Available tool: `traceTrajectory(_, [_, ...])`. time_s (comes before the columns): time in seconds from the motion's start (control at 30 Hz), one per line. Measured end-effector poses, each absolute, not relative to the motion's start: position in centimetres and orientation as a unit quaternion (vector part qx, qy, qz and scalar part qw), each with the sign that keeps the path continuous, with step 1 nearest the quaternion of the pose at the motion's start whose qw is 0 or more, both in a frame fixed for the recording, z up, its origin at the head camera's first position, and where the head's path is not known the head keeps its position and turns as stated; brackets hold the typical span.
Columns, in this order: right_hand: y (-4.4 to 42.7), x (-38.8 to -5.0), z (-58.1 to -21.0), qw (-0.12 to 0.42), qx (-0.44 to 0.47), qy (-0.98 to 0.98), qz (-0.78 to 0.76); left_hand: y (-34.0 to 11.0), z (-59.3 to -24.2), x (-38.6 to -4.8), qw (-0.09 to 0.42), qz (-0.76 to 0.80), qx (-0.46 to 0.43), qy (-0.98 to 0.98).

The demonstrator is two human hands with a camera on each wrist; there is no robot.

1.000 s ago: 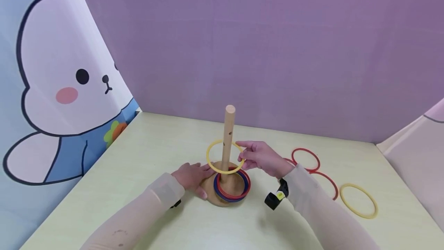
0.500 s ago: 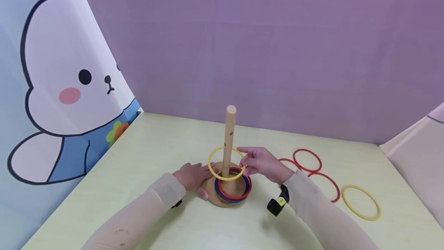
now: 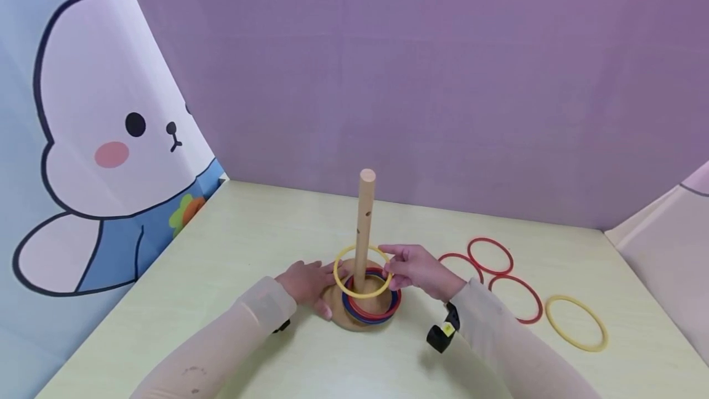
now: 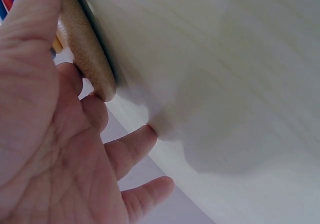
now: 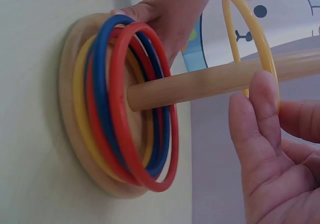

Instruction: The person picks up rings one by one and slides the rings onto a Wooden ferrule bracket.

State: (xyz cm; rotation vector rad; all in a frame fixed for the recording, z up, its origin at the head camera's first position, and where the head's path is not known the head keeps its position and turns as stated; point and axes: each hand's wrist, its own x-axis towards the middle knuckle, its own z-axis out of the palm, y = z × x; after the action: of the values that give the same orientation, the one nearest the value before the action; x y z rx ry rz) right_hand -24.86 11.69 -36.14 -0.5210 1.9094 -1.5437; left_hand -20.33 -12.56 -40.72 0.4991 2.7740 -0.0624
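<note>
My right hand (image 3: 419, 268) pinches a yellow ring (image 3: 362, 296) by its right side, seen also in the right wrist view. The ring encircles an upright wooden post (image 3: 363, 226) and hangs partway up it, above the other rings. Around the post's foot lie red (image 5: 117, 108), blue (image 5: 102, 58) and yellow rings stacked on the round wooden base (image 3: 346, 319). My left hand (image 3: 304, 282) holds the base's left edge between thumb and fingers. In the left wrist view, the curled fingers meet the base's rim (image 4: 90, 48), while the other fingers (image 4: 132, 149) stick out.
To the right on the pale table (image 3: 277, 226) lie several loose rings: red ones (image 3: 511, 260) grouped together and a yellow ring (image 3: 600, 328) further right. A purple cloth (image 3: 415, 79) hangs behind, and a bunny-print cloth (image 3: 83, 79) stands on the left.
My right hand has brought the yellow ring lower along the post, toward the stacked rings. The left hand has stayed at the base.
</note>
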Motion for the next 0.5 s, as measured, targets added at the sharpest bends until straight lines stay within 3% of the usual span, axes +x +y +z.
traceTrajectory(0.5, [12.0,-24.5,-37.8,0.312,-0.193,0.725,-0.583,-12.6,-40.5,-20.2,0.154,-0.019,0.183,0.971])
